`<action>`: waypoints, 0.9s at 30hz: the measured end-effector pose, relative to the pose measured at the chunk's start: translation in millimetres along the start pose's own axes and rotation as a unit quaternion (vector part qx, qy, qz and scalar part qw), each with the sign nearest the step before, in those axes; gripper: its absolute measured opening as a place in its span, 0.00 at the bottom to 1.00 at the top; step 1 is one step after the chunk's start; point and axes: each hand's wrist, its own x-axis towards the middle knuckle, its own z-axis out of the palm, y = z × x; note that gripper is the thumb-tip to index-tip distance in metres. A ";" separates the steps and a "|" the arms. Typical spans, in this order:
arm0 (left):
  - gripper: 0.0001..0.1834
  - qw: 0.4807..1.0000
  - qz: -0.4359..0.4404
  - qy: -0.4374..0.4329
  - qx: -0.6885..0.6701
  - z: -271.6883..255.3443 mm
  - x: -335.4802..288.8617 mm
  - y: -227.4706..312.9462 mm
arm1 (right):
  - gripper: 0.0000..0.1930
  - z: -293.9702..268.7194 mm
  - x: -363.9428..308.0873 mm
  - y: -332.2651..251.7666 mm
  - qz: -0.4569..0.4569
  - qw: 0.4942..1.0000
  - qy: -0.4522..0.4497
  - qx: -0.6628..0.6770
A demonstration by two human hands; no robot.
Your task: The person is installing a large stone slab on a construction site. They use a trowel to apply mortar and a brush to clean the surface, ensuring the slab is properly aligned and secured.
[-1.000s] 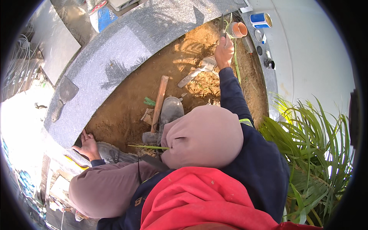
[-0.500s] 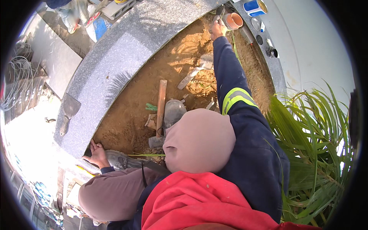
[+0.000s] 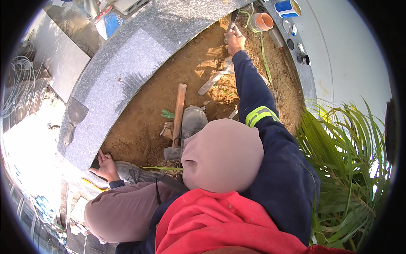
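Note:
At the far end of the dirt bed (image 3: 139, 118), my right hand (image 3: 235, 41) is closed round a dark, narrow blade-like tool (image 3: 234, 16); its exact kind is unclear. Just right of that hand stands an orange pipe end (image 3: 264, 21) with a greenish strap (image 3: 264, 59) trailing down over the soil. My left hand (image 3: 106, 168) lies at the near left corner of the bed, fingers spread, against the lower end of the curved grey stone slab (image 3: 139, 55). A wooden-handled hammer (image 3: 179, 114) rests head down beside my boot (image 3: 193, 120).
On the slab lies a flat trowel (image 3: 76, 116). A blue can (image 3: 287, 8) and small items sit on the right ledge (image 3: 311, 80). Palm fronds (image 3: 338, 169) crowd the right side. Another person's legs (image 3: 92, 7) show at the far left, near coiled wires (image 3: 19, 84).
My right hand has shifted slightly left and nearer, away from the orange pipe, with the dark tool now more visible above it. My left hand stays at the slab's corner.

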 end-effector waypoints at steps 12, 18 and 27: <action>0.64 1.000 -0.005 -0.006 -0.018 -0.7 -0.2 1.9 | 0.28 4.9 -73.5 7.6 -0.014 0.996 -0.038 -0.078; 0.64 1.000 -0.003 -0.005 -0.016 2.2 -0.5 0.1 | 0.27 -7.6 -39.6 -17.0 0.020 0.998 0.051 -0.008; 0.65 1.000 -0.016 -0.006 -0.005 2.9 8.0 -4.2 | 0.18 16.5 -18.5 7.3 0.051 0.980 0.009 0.192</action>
